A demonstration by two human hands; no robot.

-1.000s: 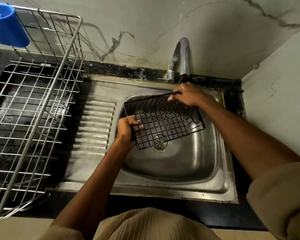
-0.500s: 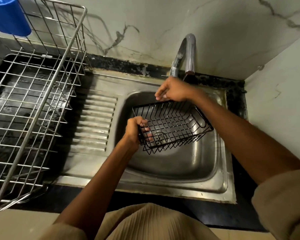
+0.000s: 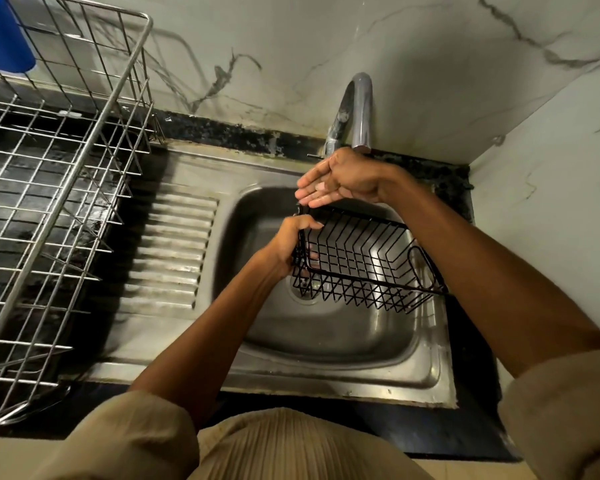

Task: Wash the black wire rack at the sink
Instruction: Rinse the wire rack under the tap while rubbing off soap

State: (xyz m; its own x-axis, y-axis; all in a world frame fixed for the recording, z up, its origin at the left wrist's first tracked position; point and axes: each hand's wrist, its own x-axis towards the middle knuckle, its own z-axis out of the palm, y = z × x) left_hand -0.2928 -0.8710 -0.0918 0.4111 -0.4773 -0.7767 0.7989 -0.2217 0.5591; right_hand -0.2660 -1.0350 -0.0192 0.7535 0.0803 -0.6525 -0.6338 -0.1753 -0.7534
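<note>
**Black wire rack held over the steel sink, one hand gripping, one hand free**

Black wire rack [image 3: 361, 261] hangs above the basin of the sink [image 3: 326, 341], held at its left end only. Left hand [image 3: 288, 247] has its fingers [image 3: 307, 221] curled round the rack's left rim, gripping it; the rack runs rightward from those fingers, tilted, its open side facing up toward the person, its lower edge over the drain [image 3: 305, 292]. Right end of the rack passes under the right forearm.

Right hand [image 3: 340, 180] is above and just behind the rack, under the tap spout [image 3: 359, 112]. Its fingers [image 3: 312, 194] are straight and released, palm turned up, holding nothing; fingertips sit just above the rack's far left corner, contact there cannot be told. Skin looks wet.

Left of the gripping fingers: ribbed drainboard [image 3: 177, 251], then a silver wire dish drainer [image 3: 59, 188] on the dark bench [image 3: 430, 431]. Blue cup [image 3: 0, 32] at the drainer's far corner. Marble-look wall [image 3: 326, 46] behind the tap. Beige sleeves [image 3: 136, 441] at the near edge.
</note>
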